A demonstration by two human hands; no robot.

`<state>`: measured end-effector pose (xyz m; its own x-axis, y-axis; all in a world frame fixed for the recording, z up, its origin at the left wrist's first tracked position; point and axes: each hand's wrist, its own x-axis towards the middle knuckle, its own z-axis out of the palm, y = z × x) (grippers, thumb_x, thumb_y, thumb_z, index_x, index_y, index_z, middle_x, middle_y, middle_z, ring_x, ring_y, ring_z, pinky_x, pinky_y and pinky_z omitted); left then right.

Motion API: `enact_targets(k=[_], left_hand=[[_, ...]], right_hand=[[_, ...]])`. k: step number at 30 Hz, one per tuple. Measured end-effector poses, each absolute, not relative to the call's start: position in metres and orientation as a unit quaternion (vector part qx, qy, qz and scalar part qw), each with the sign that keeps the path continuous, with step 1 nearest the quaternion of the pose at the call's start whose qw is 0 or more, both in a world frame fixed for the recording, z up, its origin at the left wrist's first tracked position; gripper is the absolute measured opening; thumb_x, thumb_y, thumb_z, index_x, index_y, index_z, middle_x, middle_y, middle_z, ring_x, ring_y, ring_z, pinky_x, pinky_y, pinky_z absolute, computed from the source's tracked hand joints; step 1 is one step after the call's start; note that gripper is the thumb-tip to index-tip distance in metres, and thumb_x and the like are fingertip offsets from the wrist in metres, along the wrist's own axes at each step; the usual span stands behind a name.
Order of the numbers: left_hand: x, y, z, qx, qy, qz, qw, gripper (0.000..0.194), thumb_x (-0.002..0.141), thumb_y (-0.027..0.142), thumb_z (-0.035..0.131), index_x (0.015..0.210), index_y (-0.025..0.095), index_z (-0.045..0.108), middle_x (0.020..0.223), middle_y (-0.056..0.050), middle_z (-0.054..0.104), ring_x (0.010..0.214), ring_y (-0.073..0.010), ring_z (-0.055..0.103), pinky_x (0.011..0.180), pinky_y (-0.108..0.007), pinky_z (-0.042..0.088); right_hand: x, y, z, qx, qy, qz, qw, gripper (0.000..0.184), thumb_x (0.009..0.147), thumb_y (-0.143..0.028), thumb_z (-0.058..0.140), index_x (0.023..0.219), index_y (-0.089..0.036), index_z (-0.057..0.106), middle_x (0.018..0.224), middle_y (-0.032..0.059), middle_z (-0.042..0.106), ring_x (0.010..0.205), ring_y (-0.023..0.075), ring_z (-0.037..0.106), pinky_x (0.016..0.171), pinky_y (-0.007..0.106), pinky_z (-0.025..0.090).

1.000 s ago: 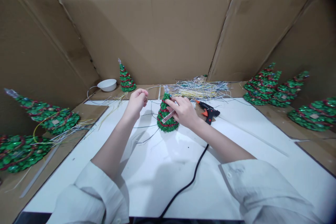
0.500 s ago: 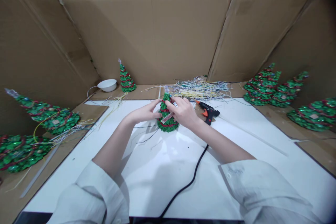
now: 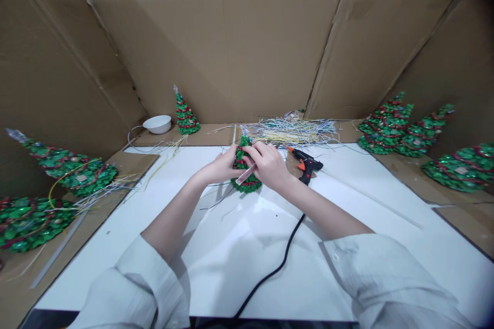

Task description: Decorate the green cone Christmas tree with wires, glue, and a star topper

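The white tabletop (image 3: 231, 277) bears a small green tree (image 3: 247, 185) near its middle, with a glue gun (image 3: 309, 164), its black cable (image 3: 286, 254) and a pale rod (image 3: 372, 198) to the right. Cardboard strips (image 3: 216, 136) along its edges carry other green trees (image 3: 188, 122), a white bowl (image 3: 157, 125) and heaped wires (image 3: 295, 132).

Craft workspace with glue gun (image 3: 307, 163), cardboard walls (image 3: 278, 51)

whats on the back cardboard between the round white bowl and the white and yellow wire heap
A green cone-shaped tree with red garland, plus loose thin wires, in the head view.
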<state>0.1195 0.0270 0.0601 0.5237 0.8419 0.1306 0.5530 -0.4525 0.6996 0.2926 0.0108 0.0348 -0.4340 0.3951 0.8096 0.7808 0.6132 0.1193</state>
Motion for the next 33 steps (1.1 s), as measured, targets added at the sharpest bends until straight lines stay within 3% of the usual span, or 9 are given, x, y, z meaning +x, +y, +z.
enact_targets(k=[3,6,8,12,17,21,25,33], left_hand=[[0.124,0.026,0.058,0.817,0.457,0.231,0.265,0.046,0.065,0.04,0.071,0.097,0.02,0.045,0.095,-0.005,0.054,0.091,-0.0259,0.054,0.075,-0.034,0.043],[0.128,0.021,0.06,0.811,0.481,0.224,0.249,0.053,0.062,0.041,0.074,0.099,0.019,0.043,0.101,-0.007,0.054,0.098,-0.0299,0.054,0.081,-0.039,0.043],[0.13,0.017,0.062,0.807,0.493,0.218,0.24,0.055,0.062,0.041,0.075,0.1,0.019,0.043,0.105,-0.009,0.054,0.103,-0.0324,0.053,0.085,-0.041,0.043],[0.13,0.014,0.066,0.815,0.458,0.235,0.264,0.057,0.064,0.042,0.075,0.106,0.018,0.043,0.109,-0.009,0.054,0.107,-0.0306,0.053,0.088,-0.04,0.043],[0.129,0.017,0.07,0.779,0.373,0.326,0.385,0.039,0.078,0.043,0.061,0.106,0.017,0.051,0.105,-0.006,0.058,0.101,-0.022,0.055,0.086,-0.032,0.043],[0.139,0.016,0.069,0.685,0.4,0.388,0.47,0.031,0.076,0.031,0.059,0.102,0.014,0.057,0.098,-0.006,0.063,0.095,-0.0201,0.057,0.085,-0.031,0.043],[0.154,0.012,0.061,0.626,0.435,0.469,0.445,0.022,0.071,0.022,0.056,0.091,0.015,0.059,0.089,-0.002,0.063,0.089,-0.0179,0.058,0.083,-0.028,0.043],[0.162,0.009,0.053,0.598,0.456,0.527,0.396,0.017,0.072,0.023,0.048,0.083,0.018,0.06,0.081,0.0,0.063,0.085,-0.0174,0.058,0.079,-0.027,0.043]], right_hand=[[0.3,0.006,0.044,-0.298,-0.803,-0.23,0.462,0.03,0.099,-0.029,0.033,0.101,-0.015,0.059,0.086,0.009,0.06,0.08,0.0191,0.053,0.072,0.031,0.04],[0.306,0.001,0.055,-0.261,-0.77,-0.202,0.547,0.044,0.099,-0.045,0.022,0.103,-0.017,0.056,0.096,0.0114,0.058,0.093,0.0219,0.053,0.082,0.036,0.042],[0.308,-0.002,0.06,-0.248,-0.763,-0.154,0.577,0.053,0.096,-0.055,0.018,0.097,-0.018,0.055,0.09,0.0097,0.056,0.086,0.0203,0.053,0.075,0.034,0.044],[0.31,-0.001,0.058,-0.184,-0.801,-0.084,0.563,0.053,0.096,-0.057,0.018,0.085,-0.019,0.054,0.077,0.0052,0.056,0.068,0.0137,0.053,0.06,0.026,0.045],[0.315,0.006,0.047,-0.15,-0.798,-0.145,0.565,0.045,0.096,-0.053,0.028,0.088,-0.018,0.056,0.083,0.0083,0.061,0.074,0.0142,0.059,0.064,0.025,0.048],[0.32,0.012,0.044,-0.182,-0.788,-0.159,0.566,0.043,0.098,-0.048,0.028,0.087,-0.018,0.057,0.083,0.0088,0.062,0.075,0.0145,0.06,0.065,0.024,0.047],[0.321,0.015,0.043,-0.197,-0.791,-0.181,0.551,0.045,0.098,-0.047,0.027,0.085,-0.017,0.058,0.083,0.0099,0.064,0.075,0.0151,0.061,0.065,0.025,0.047],[0.319,0.012,0.049,-0.194,-0.788,-0.215,0.543,0.046,0.099,-0.045,0.026,0.083,-0.017,0.058,0.081,0.0093,0.065,0.072,0.0143,0.061,0.064,0.024,0.048]])
